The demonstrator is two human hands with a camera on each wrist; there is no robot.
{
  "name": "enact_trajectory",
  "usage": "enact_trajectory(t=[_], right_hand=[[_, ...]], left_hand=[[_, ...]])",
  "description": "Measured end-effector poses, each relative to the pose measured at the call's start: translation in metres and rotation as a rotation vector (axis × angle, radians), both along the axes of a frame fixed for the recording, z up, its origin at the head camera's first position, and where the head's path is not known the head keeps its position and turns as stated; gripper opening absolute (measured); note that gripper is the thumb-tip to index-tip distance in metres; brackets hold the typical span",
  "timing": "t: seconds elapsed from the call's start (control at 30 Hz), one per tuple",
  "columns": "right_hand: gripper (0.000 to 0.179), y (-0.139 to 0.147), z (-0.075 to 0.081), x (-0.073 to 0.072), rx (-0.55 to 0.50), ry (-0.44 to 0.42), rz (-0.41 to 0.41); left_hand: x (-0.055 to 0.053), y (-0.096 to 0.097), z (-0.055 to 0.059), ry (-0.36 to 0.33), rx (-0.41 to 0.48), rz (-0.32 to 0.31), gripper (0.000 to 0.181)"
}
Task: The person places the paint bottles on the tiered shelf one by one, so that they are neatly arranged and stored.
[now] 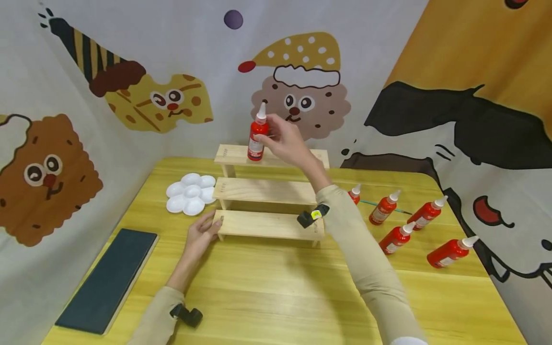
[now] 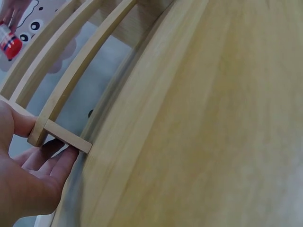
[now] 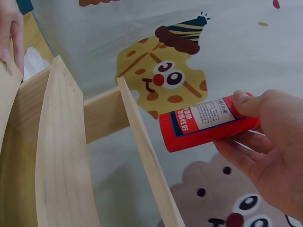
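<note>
Head view: R hand (image 1: 286, 139) grasps a red bottle (image 1: 256, 143), thumb one side, fingers other; bottle approx. upright, white pointed cap up, at top step of 3-step wooden stand (image 1: 267, 190), L of its ctr. L hand (image 1: 201, 234) grips L end of bottom step. White tray (image 1: 191, 191) just L of stand; dark board (image 1: 108, 282) nearer, L side of table (image 1: 258, 287). Five other bottles (image 1: 383, 211) on table, R of stand, w/ thin stick (image 1: 366, 201) among them. Cartoon cloth (image 1: 181, 28) behind.

L wrist view: L hand clamped on stand's end, thumb at step, fingers under, by the leg. Red bottle partly in view, upper L, beyond top step.

R wrist view: R thumb & fingers pinch red bottle, label showing; gap visible btwn its base & top step. Part of L hand at stand, upper L corner.
</note>
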State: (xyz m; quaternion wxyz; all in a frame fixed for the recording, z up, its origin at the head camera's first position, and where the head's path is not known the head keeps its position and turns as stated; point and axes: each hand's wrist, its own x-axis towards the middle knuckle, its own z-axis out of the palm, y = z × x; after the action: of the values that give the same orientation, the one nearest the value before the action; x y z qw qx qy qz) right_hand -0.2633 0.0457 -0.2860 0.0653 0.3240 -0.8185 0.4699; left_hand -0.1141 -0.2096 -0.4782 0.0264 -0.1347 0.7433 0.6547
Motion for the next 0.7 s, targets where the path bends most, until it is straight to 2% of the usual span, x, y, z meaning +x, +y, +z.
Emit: enact_trajectory(t=[0.4, 0.7], right_hand=[[0.045, -0.043, -0.006, -0.017, 0.072, -0.027, 0.023], [0.048, -0.061, -0.004, -0.018, 0.114, -0.040, 0.052]], left_hand=[[0.000, 0.000, -0.003, 0.016, 0.013, -0.004, 0.056], [0.001, 0.000, -0.001, 0.018, 0.020, 0.002, 0.054]])
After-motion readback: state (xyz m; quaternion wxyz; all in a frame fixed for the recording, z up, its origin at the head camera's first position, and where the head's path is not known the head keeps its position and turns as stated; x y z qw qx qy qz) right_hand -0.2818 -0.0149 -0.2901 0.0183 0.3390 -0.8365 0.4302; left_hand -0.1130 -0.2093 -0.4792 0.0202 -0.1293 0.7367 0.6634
